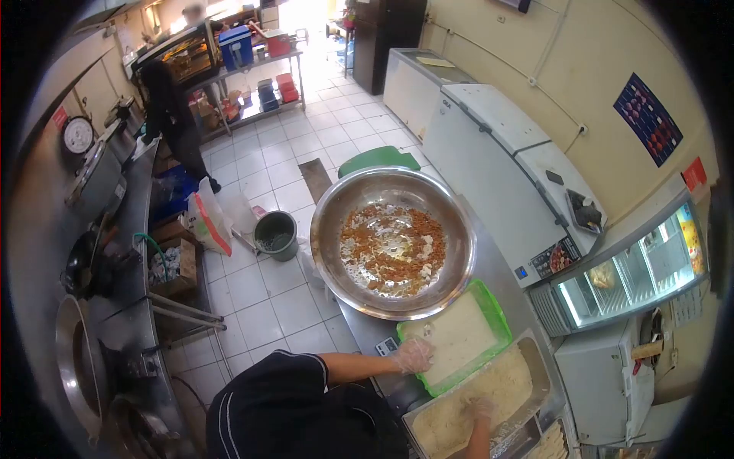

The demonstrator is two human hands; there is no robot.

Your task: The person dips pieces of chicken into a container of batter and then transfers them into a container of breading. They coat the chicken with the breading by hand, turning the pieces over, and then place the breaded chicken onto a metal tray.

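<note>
My left hand (pixel 414 355), in a clear glove, is at the near left edge of a green tray (pixel 501 325) that holds a flat pale layer. Its fingers reach over the tray's side, and their exact grip is too small to make out. My right hand (pixel 480 411), also gloved, has its fingers down in the pale flour-like powder (pixel 451 424) of a metal pan (pixel 544 367). The powder and glare hide its fingertips. Just beyond the green tray stands a large steel bowl (pixel 325 252) with orange-brown bits and white flakes (pixel 428 260).
A small scale (pixel 387 346) lies left of the green tray. White chest freezers (pixel 489 176) line the right side. On the tiled floor stands a grey bucket (pixel 276 236). A person in dark clothes (pixel 172 115) stands at the left counter.
</note>
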